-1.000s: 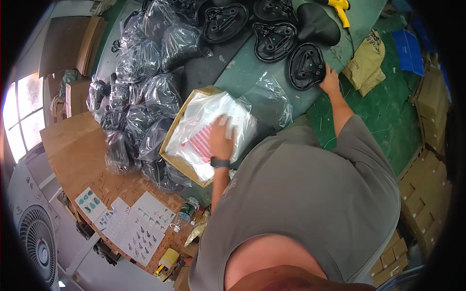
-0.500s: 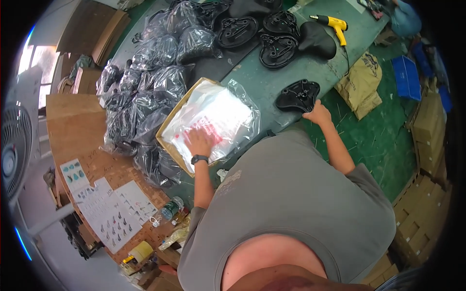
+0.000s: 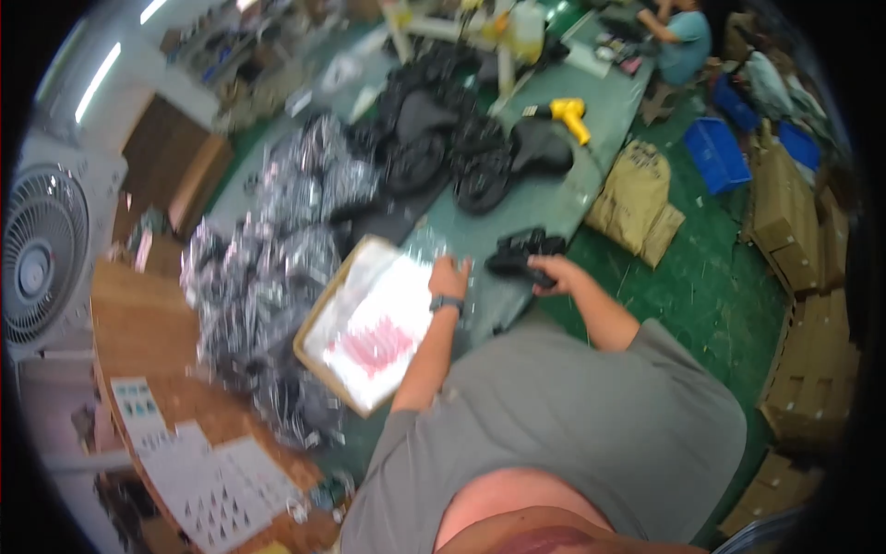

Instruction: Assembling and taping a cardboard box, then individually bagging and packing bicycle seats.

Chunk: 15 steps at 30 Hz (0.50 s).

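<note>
Holding a black saddle (image 3: 520, 254) in the right hand (image 3: 554, 274), over the counter (image 3: 544, 205) and near its edge, with thumb and fingers closed on the saddle's near right end; from that hand, lying toward ten o'clock. Cannot tell, through the blur, whether resting on the surface or lifted off it. Have the left hand (image 3: 449, 281) at between eight and nine o'clock of the saddle, well apart from it, fingers curled, just beside clear plastic film (image 3: 429, 242); cannot tell whether pinching it. From this left hand, see the saddle toward two to three o'clock, and toward eight o'clock an open cardboard box (image 3: 316, 367) with white, red-printed plastic bags (image 3: 374, 346) inside. Moving outward from the saddle, find a smooth black saddle (image 3: 543, 150) at twelve o'clock, a yellow heat gun (image 3: 572, 115) between twelve and one, and a heap of black saddles (image 3: 415, 159) between ten and eleven. Spot plastic-wrapped dark bundles (image 3: 268, 295) toward nine, beyond the box. Note at two o'clock, on the green floor (image 3: 637, 309), a tan sack (image 3: 637, 203), then a blue crate (image 3: 718, 155) farther out; toward one, a seated co-worker (image 3: 685, 46).
</note>
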Available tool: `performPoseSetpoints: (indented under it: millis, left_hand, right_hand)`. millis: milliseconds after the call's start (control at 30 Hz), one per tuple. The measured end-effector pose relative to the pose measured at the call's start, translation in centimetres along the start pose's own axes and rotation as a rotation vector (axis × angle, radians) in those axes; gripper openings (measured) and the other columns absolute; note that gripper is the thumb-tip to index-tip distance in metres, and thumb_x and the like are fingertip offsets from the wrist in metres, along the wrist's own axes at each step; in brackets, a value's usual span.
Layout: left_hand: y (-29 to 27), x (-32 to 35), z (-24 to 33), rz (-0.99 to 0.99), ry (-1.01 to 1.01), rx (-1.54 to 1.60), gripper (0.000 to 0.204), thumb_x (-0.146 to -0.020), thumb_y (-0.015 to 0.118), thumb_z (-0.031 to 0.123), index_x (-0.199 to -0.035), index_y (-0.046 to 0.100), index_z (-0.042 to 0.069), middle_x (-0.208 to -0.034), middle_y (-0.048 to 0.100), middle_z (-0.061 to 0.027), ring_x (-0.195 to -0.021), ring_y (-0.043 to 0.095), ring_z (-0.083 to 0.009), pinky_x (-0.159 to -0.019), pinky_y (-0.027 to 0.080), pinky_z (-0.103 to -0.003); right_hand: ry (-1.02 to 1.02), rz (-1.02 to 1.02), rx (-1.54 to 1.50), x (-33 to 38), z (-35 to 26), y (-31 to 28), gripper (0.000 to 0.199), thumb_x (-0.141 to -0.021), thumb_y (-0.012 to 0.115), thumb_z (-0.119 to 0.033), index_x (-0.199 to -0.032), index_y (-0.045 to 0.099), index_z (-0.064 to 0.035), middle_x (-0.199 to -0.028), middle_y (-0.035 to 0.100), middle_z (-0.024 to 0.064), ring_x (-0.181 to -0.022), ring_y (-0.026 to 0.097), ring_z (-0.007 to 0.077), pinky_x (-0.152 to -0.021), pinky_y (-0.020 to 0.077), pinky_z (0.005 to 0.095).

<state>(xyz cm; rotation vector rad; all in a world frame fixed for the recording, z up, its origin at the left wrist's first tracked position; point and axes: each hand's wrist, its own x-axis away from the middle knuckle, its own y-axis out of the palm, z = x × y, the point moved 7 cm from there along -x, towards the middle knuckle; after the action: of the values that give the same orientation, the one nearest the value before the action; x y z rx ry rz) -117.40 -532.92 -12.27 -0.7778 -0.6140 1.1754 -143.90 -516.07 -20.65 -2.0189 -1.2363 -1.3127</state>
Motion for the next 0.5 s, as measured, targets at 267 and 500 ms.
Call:
performPoseSetpoints:
  millis: [267, 500]
  left_hand:
    - [3.9, 0.2, -3.6, -0.221, -0.011, -0.371, 0.029, -0.092, 0.071, 0.037, -0.099, 0.079, 0.011, -0.104, 0.077, -0.0169, -0.097, 0.074, -0.0369, -0.082, 0.059, -0.048]
    - [-5.5, 5.0, -5.7, 0.1, 0.142, 0.121, 0.025, -0.097, 0.068, 0.026, -0.103, 0.081, 0.005, -0.092, 0.075, -0.0233, -0.087, 0.072, -0.041, -0.079, 0.056, -0.045]
  right_hand:
    - [-0.032, -0.126, -0.299, -2.9, 11.2, -1.1, 0.042, -0.095, 0.075, -0.046, -0.101, 0.065, -0.0052, -0.084, 0.07, 0.0127, -0.07, 0.071, 0.0271, -0.06, 0.0617, 0.0387]
    - [-0.283, -0.174, -0.216, 6.5, 9.2, 1.8, 0.031, -0.101, 0.069, -0.033, -0.111, 0.065, -0.0043, -0.09, 0.071, 0.0121, -0.069, 0.071, 0.0235, -0.058, 0.0619, 0.0356]
